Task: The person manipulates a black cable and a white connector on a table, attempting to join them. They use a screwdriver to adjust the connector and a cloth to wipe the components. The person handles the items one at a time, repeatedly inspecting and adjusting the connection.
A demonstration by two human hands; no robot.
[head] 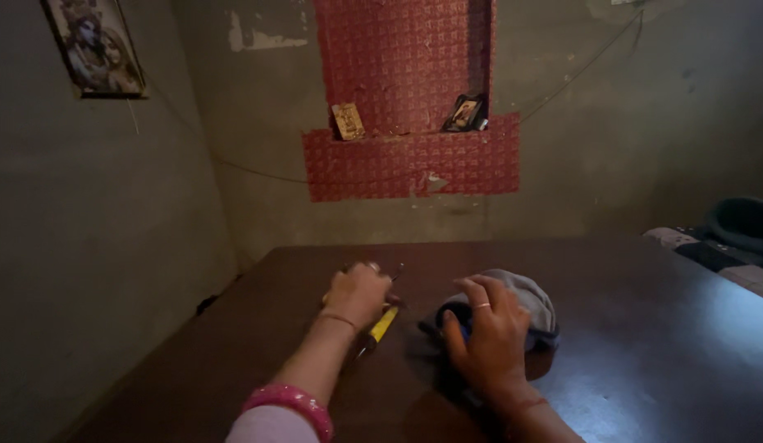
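On the dark brown table, my left hand lies with its fingers curled over a small object that I cannot make out. A thin yellow-handled tool lies on the table just under and to the right of that hand. My right hand rests palm down on a grey and dark blue cloth item, pressing on its near side. A ring shows on one right finger, and a pink bangle sits on my left forearm.
A red patterned wall niche behind the table holds two small framed pictures. A framed picture hangs on the left wall. A dark rounded object lies on patterned fabric at the far right.
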